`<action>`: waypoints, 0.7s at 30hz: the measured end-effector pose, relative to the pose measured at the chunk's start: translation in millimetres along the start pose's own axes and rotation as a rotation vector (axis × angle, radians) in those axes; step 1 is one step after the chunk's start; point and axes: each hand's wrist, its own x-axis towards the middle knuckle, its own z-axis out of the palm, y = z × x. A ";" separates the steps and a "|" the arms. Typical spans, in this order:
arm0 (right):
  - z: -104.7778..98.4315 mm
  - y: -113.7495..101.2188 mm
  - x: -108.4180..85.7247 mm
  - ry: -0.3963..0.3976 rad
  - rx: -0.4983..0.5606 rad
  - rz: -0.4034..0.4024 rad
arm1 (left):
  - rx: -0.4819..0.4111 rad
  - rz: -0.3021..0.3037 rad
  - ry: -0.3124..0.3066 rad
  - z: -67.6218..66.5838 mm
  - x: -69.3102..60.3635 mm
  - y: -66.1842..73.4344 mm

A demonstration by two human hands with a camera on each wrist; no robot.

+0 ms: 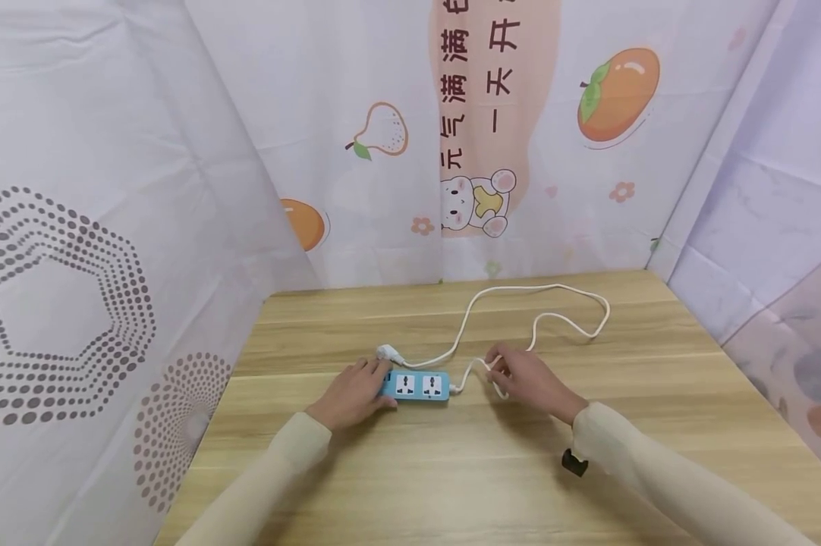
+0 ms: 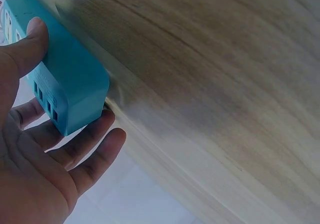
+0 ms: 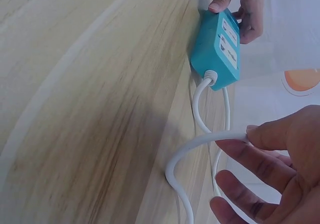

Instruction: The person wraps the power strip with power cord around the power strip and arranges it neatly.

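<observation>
A turquoise power strip [image 1: 419, 385] lies on the table with its white-faced sockets up. My left hand [image 1: 352, 396] grips its left end, thumb on the near side and fingers on the far side. In the left wrist view, the strip's end [image 2: 75, 69] shows several slots beside the thumb. From the strip's right end runs a white cord [image 3: 200, 140], which my right hand [image 1: 530, 383] pinches between thumb and forefinger a short way from the strip. The other right fingers are loosely bent. The cord's white plug [image 1: 388, 353] lies just behind the strip, close to the left fingers.
The rest of the cord loops [image 1: 557, 286] across the back right of the wooden table [image 1: 410, 470]. Printed curtains [image 1: 356, 68] hang behind the table and on both sides. A small black object [image 1: 574, 462] is at my right wrist.
</observation>
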 end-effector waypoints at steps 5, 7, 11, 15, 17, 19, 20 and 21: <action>0.6 2.4 -0.9 0.002 -0.003 -0.001 | -0.006 -0.006 -0.008 1.1 -0.6 -0.1; -0.2 2.5 -1.2 0.003 -0.009 -0.002 | -0.008 -0.008 -0.010 1.4 -0.5 -0.6; -1.3 2.2 -1.9 0.001 -0.016 -0.003 | -0.009 -0.010 -0.019 1.1 -0.3 -0.8; -0.6 3.7 -2.3 0.005 -0.031 0.001 | -0.007 -0.010 -0.026 0.0 -0.7 0.2; -0.3 4.3 -2.5 0.008 -0.044 0.007 | 0.002 -0.010 -0.028 0.0 -1.2 0.4; -0.4 4.4 -2.6 0.007 -0.055 0.009 | 0.011 -0.011 -0.030 0.5 -2.1 0.5; -0.5 4.3 -2.7 0.006 -0.056 0.011 | 0.016 -0.014 -0.034 0.9 -2.3 0.5; -0.6 4.4 -2.8 0.006 -0.058 0.012 | 0.023 -0.019 -0.039 1.3 -2.5 0.5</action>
